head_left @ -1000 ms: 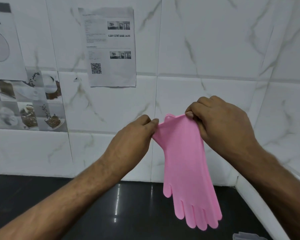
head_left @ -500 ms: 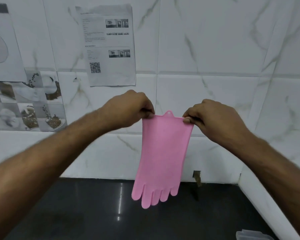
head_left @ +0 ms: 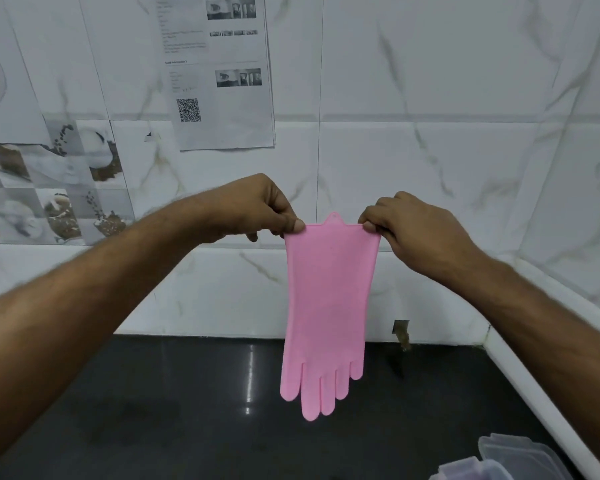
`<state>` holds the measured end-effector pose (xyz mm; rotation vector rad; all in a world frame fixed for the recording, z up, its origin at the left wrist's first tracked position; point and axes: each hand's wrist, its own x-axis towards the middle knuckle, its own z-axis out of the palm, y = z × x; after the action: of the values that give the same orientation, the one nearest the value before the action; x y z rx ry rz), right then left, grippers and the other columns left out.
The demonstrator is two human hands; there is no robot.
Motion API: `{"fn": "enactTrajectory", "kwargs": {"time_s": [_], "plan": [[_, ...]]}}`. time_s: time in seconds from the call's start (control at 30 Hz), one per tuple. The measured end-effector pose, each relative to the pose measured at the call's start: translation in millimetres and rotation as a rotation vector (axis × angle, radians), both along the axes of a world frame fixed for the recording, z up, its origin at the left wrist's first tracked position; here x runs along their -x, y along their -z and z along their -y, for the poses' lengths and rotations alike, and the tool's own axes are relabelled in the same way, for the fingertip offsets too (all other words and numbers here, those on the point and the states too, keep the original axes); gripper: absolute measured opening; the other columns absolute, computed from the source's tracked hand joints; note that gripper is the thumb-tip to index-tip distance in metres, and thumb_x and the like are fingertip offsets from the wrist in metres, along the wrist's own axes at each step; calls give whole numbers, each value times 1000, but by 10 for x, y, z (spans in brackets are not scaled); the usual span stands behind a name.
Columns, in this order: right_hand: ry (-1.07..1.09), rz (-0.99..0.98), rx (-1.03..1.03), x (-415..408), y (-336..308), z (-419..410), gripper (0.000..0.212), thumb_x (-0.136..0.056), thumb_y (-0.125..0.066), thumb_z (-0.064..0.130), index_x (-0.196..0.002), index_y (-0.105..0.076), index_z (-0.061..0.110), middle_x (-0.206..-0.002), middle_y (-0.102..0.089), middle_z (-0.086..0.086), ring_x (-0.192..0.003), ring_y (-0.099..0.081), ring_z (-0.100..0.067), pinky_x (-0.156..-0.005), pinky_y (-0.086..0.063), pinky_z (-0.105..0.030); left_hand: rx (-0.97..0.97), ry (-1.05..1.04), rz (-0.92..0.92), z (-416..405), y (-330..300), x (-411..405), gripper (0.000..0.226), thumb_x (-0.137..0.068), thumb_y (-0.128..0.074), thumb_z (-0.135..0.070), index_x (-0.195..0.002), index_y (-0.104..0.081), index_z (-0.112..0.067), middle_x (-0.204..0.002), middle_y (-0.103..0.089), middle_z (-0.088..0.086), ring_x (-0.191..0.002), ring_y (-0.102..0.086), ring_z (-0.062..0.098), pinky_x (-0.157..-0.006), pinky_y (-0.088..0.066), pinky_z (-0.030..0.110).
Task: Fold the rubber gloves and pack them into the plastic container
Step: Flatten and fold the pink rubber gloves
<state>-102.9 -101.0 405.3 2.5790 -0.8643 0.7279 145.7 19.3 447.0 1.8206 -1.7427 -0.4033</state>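
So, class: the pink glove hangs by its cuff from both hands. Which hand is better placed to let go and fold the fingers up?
Probably the right hand. The glove fingertips hang nearer its side, and the plastic container sits lower right. The left hand can hold the cuff.

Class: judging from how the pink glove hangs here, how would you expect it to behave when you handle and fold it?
The pink glove hangs straight from its cuff corners, pinched by the left hand and right hand, so it is probably floppy. It looks thin and smooth, likely light, possibly slippery. It should fold easily.
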Motion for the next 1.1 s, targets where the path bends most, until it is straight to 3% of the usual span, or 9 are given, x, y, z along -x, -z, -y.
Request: {"fn": "enactTrajectory", "kwargs": {"time_s": [0.1, 0.2, 0.4, 0.53, 0.7, 0.77, 0.87, 1.0, 1.1], "plan": [[-37, -8, -101, -66, 133, 109, 24, -108, -40, 19, -109, -61, 32, -97, -57, 13, -94, -48, -14, -58, -37, -31, -127, -29, -100, 60, 52, -29, 17, -87, -82, -32, -83, -83, -16, -90, -80, 9, -81, -72, 7, -50, -47, 22], [-36, 46, -189, -101, 164, 113, 23, -109, -37, 24, -108, -59, 31, -93, -59, 9, -92, -53, -18, -69, -49, -39, -176, -63, -238, 78, 73, 12, 15, -90, -79, -21, -83, -79, -8, -84, -80, 9, -74, -77, 12, -43, -48, 21], [-78, 152, -363, -198, 304, 116, 23, -108, -40, 18, -101, -60, 25, -88, -59, 8, -86, -58, -21, -77, -52, -43, -164, -105, -278, 173, 165, 13, 18, -93, -75, -10, -92, -75, 8, -84, -79, 21, -69, -76, 23, -65, -65, 27], [-83, 218, -444, -231, 357, 115, 25, -103, -43, 6, -95, -63, 19, -78, -64, 8, -75, -62, -18, -73, -51, -35, -139, -124, -279, 224, 212, -37, 17, -93, -76, -8, -90, -74, 9, -83, -78, 25, -63, -76, 20, -63, -65, 24], [-69, 248, -571, -257, 424, 116, 27, -107, -44, 19, -91, -65, 25, -71, -71, 1, -51, -57, 6, -65, -54, -33, -56, -156, -217, 263, 276, -89, 15, -91, -78, -10, -84, -75, 3, -76, -79, 18, -60, -77, 17, -63, -65, 24], [-72, 205, -570, -251, 453, 126, 29, -107, -45, 22, -86, -62, 32, -70, -69, 2, -50, -55, 8, -57, -44, -26, -47, -136, -184, 259, 314, -116, 16, -90, -80, -12, -85, -76, 2, -74, -79, 14, -65, -78, 19, -68, -66, 27], [-73, 147, -578, -242, 516, 121, 23, -107, -49, 25, -90, -65, 29, -68, -65, 8, -52, -56, 6, -52, -34, -15, -62, -113, -148, 244, 423, -151, 17, -88, -82, -15, -86, -77, 1, -73, -79, 12, -69, -79, 20, -71, -66, 28], [-75, 110, -629, -262, 617, 157, 21, -106, -50, 25, -94, -67, 25, -66, -61, 12, -52, -58, 8, -50, -34, -11, -64, -127, -113, 286, 611, -146, 18, -86, -84, -18, -83, -77, -2, -69, -78, 9, -68, -79, 20, -69, -66, 27], [-60, 85, -694, -290, 731, 253, 24, -106, -48, 21, -92, -67, 21, -70, -63, 12, -55, -62, 6, -52, -47, -15, -79, -128, -127, 360, 766, -173, 17, -86, -84, -17, -83, -77, -2, -68, -78, 8, -68, -79, 19, -68, -66, 27]]}}
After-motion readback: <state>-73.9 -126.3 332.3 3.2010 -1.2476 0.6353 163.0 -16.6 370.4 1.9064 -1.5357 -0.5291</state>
